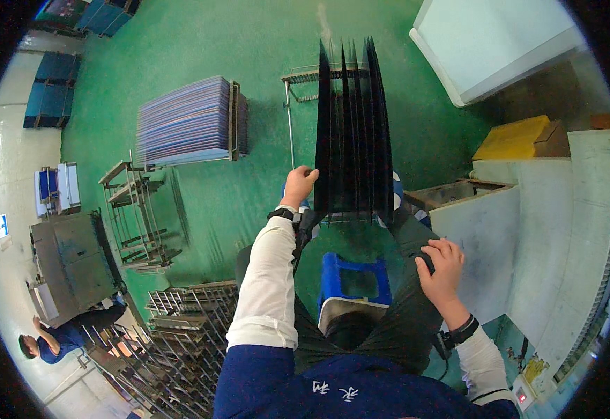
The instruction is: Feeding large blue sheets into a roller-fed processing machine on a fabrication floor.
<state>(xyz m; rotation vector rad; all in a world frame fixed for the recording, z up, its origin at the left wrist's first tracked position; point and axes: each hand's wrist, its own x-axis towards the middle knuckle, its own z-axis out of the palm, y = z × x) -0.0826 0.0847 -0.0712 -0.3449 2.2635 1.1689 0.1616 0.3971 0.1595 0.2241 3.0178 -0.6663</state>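
Observation:
Several thin dark panels stand upright side by side in a metal rack in front of me. My left hand is at the near left edge of the leftmost panel, its fingers closed on that edge. Over my right thigh, near the knee, is my right hand, with the fingers bent together. A small black patch shows between its thumb and forefinger; whether that is an object or trouser cloth is unclear. Black bands circle both wrists.
A blue stool stands between my legs. Left are a rack of pale panels, a bare metal rack and stacked racks. A yellow box and grey cabinet are right. Another person works far left.

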